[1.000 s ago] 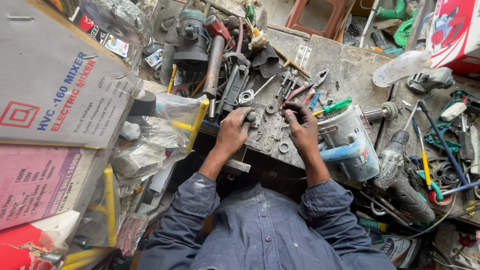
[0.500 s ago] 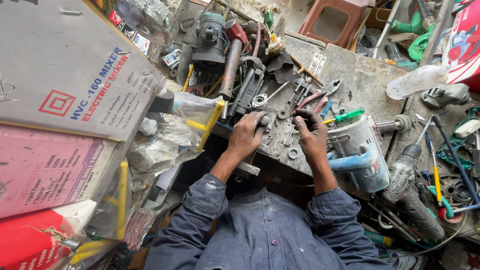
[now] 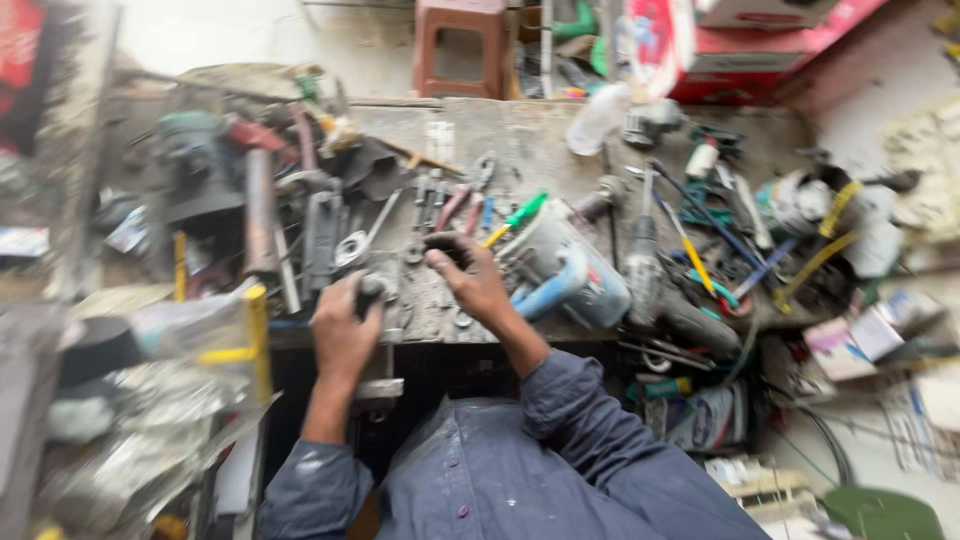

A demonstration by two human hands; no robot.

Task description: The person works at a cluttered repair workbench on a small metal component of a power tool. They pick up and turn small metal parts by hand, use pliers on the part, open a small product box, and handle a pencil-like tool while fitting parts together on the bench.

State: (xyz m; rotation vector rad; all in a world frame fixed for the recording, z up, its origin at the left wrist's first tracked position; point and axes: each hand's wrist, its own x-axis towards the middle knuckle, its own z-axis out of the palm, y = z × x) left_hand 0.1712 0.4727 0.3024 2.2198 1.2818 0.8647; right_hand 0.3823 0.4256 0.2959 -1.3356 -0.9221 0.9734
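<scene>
Gripping a small dark knob-like part (image 3: 370, 290), the left hand (image 3: 343, 335) is closed on it near the middle of the frame, while the right hand (image 3: 470, 280) curls shut on another dark bit (image 3: 447, 250) just beside it, both on the grey metal block (image 3: 425, 305). Small loose pieces could roll off into the messy tools (image 3: 330, 230) and get lost if a hand slips. Everything is blurry, so I cannot tell what the parts really are.

A red and white carton (image 3: 690, 50) stands beyond the bench's far right corner. Small printed packets (image 3: 860, 335), white and pink, lie off its right edge. Clear plastic bags (image 3: 190, 330) with yellow strips sit at its left edge.
</scene>
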